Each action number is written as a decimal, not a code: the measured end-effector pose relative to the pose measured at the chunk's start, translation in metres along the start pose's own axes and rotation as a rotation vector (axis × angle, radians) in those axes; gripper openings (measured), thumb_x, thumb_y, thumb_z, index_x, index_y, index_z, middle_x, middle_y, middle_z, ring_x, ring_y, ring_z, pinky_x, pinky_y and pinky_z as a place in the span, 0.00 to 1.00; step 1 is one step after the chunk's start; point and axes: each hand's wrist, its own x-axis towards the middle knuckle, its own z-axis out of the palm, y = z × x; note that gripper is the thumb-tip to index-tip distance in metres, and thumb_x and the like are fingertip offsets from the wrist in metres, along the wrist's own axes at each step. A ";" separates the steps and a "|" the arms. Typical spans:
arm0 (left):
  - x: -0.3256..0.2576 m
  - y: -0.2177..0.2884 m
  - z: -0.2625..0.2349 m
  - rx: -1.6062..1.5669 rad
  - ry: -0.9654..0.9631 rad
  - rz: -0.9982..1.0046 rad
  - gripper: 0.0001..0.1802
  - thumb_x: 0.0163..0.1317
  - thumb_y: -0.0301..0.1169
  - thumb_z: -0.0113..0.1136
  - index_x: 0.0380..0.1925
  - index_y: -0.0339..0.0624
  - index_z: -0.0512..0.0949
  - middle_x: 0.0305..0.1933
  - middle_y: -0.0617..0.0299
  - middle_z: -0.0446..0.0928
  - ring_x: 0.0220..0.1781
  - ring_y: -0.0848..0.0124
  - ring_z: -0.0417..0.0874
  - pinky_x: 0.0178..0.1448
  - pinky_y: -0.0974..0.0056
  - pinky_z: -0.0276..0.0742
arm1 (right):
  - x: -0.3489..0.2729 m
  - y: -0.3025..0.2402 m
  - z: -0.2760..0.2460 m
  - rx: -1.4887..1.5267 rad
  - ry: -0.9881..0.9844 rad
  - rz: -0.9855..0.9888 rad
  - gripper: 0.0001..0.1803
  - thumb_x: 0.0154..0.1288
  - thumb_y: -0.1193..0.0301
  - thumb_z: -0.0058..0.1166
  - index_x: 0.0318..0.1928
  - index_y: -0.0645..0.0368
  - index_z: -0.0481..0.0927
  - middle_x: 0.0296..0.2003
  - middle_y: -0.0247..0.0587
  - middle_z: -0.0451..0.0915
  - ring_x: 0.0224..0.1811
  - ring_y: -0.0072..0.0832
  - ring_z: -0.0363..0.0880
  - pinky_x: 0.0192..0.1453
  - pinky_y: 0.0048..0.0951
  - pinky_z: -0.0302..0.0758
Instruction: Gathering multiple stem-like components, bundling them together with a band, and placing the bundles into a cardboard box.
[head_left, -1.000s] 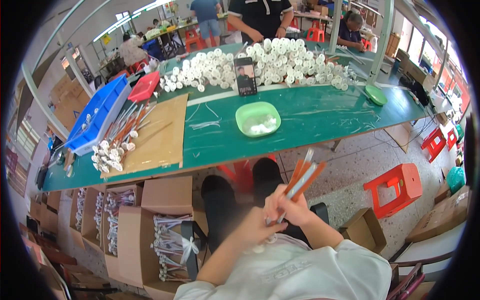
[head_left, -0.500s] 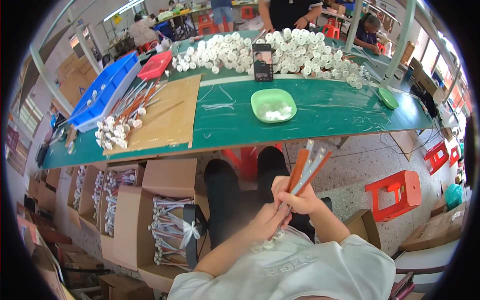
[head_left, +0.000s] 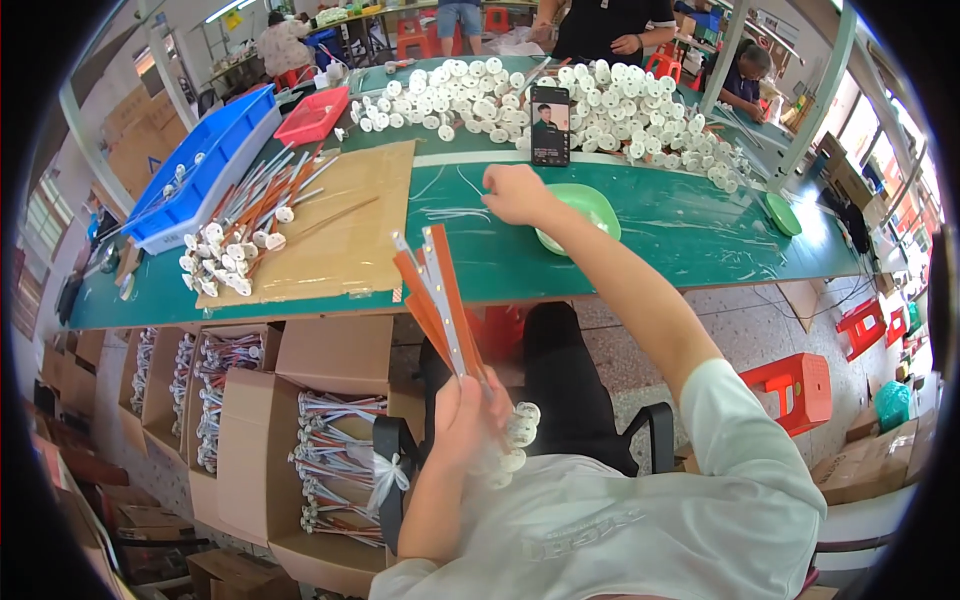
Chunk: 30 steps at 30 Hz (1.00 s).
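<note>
My left hand (head_left: 462,420), low in front of my lap, is closed round a bundle of LED light strips (head_left: 447,310). Their flat orange and silvery ends point up, and their white round heads (head_left: 522,425) hang beside my shirt. My right arm stretches over the green table. At its end my right hand (head_left: 515,195) has its fingers curled down beside thin white ties (head_left: 455,213). Whatever is between those fingertips is hidden. The right wrist and forearm cover part of a light green bowl (head_left: 590,205).
A phone (head_left: 550,130) stands before a heap of white round-headed pieces (head_left: 450,95). Left on the table are a cardboard sheet (head_left: 350,245) with loose strips, a blue bin (head_left: 200,165) and a red tray (head_left: 312,115). Open cartons of strips (head_left: 335,460) stand below left; a red stool (head_left: 800,390) stands right.
My right hand has left the bundle and reached forward over the table to the bowl's left. The bundle, now in my left hand alone, has shifted left. The view has moved slightly.
</note>
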 end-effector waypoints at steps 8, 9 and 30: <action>-0.003 0.014 -0.040 -0.028 0.116 0.127 0.21 0.75 0.46 0.41 0.38 0.37 0.69 0.22 0.60 0.69 0.22 0.71 0.70 0.27 0.68 0.66 | 0.096 -0.013 0.056 -0.172 -0.094 -0.251 0.09 0.58 0.74 0.56 0.40 0.53 0.79 0.45 0.43 0.77 0.50 0.44 0.74 0.52 0.40 0.75; -0.003 0.017 -0.044 -0.004 0.130 0.120 0.21 0.76 0.46 0.40 0.38 0.36 0.69 0.22 0.60 0.69 0.23 0.71 0.70 0.27 0.68 0.67 | 0.100 -0.018 0.055 -0.233 -0.212 -0.395 0.09 0.58 0.75 0.56 0.40 0.51 0.79 0.47 0.41 0.74 0.53 0.43 0.71 0.53 0.40 0.75; -0.001 0.000 0.007 0.053 0.015 0.008 0.38 0.73 0.51 0.41 0.72 0.38 0.47 0.20 0.58 0.70 0.20 0.70 0.71 0.27 0.67 0.69 | -0.149 -0.086 -0.067 0.872 -0.088 -0.185 0.00 0.63 0.80 0.53 0.34 0.63 0.76 0.25 0.37 0.79 0.29 0.23 0.80 0.30 0.25 0.74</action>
